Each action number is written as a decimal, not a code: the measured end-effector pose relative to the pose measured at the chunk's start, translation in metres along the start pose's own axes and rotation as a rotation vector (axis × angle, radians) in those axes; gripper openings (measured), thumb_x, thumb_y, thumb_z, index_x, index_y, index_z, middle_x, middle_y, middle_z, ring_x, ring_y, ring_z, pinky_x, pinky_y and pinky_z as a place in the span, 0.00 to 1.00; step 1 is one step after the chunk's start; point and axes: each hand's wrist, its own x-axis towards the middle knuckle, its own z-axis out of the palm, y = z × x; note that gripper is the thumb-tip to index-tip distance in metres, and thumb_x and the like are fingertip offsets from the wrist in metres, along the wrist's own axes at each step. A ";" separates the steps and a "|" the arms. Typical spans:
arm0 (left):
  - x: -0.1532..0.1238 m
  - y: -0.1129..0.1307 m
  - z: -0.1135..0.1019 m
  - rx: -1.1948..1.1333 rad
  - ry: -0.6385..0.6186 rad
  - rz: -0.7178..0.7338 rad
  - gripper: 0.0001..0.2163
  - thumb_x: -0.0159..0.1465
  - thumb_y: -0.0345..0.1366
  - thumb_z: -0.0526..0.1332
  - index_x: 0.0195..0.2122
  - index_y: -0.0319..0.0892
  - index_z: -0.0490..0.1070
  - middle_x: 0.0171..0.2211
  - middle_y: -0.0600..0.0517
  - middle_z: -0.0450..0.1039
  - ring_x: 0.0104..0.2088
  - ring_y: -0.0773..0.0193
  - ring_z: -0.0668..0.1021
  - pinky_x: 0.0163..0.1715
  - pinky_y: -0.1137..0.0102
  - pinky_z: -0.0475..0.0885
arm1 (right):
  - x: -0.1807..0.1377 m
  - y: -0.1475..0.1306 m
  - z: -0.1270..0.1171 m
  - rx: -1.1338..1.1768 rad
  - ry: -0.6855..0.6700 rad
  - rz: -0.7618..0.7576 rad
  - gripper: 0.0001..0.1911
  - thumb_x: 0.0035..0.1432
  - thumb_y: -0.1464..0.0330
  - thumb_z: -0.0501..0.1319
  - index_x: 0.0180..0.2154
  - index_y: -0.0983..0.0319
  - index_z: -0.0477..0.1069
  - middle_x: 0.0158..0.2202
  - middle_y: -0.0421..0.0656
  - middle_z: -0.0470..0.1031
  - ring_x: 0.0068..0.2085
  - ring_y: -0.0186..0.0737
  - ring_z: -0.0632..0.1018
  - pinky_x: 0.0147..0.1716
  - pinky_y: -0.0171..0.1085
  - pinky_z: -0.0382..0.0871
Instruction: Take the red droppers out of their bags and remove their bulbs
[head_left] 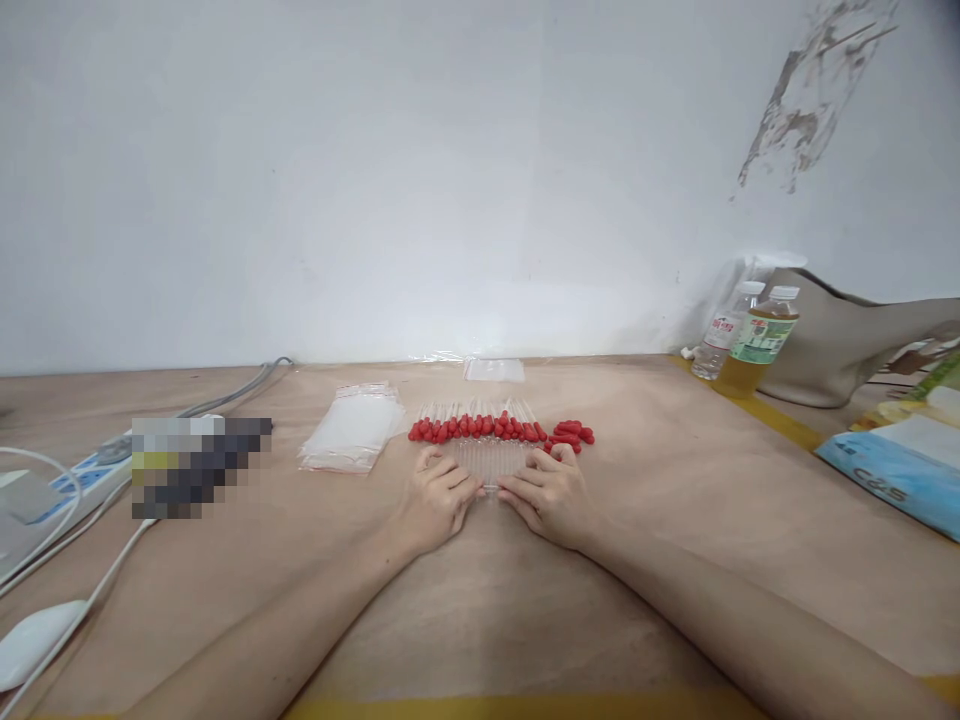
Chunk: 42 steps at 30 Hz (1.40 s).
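My left hand point(444, 498) and my right hand point(549, 494) rest on the table, facing each other. Between them lies a clear ridged plastic piece point(491, 462), perhaps a row of thin tubes. Thumb and fingers of both hands are pinched together at its near edge. Just beyond it is a row of thin pale sticks with red ends point(480, 427), their red ends towards me. Several loose red pieces point(570, 434) lie right of that row, past my right fingertips. What lies under my fingers is hidden.
Clear zip bags point(352, 430) are stacked at the left; a clear flat packet point(494, 370) lies by the wall. Further left are a power strip point(82, 485), cables and a white mouse point(37, 640). Two bottles point(757, 340), a grey bag point(825, 345) and a blue tissue pack point(900, 485) stand right.
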 end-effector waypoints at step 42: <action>-0.024 -0.032 0.005 0.041 0.020 -0.310 0.17 0.59 0.23 0.47 0.47 0.42 0.64 0.39 0.48 0.69 0.39 0.61 0.72 0.35 0.69 0.69 | -0.018 0.080 -0.009 0.206 0.405 0.574 0.13 0.56 0.65 0.53 0.40 0.60 0.71 0.33 0.44 0.71 0.33 0.35 0.71 0.33 0.35 0.66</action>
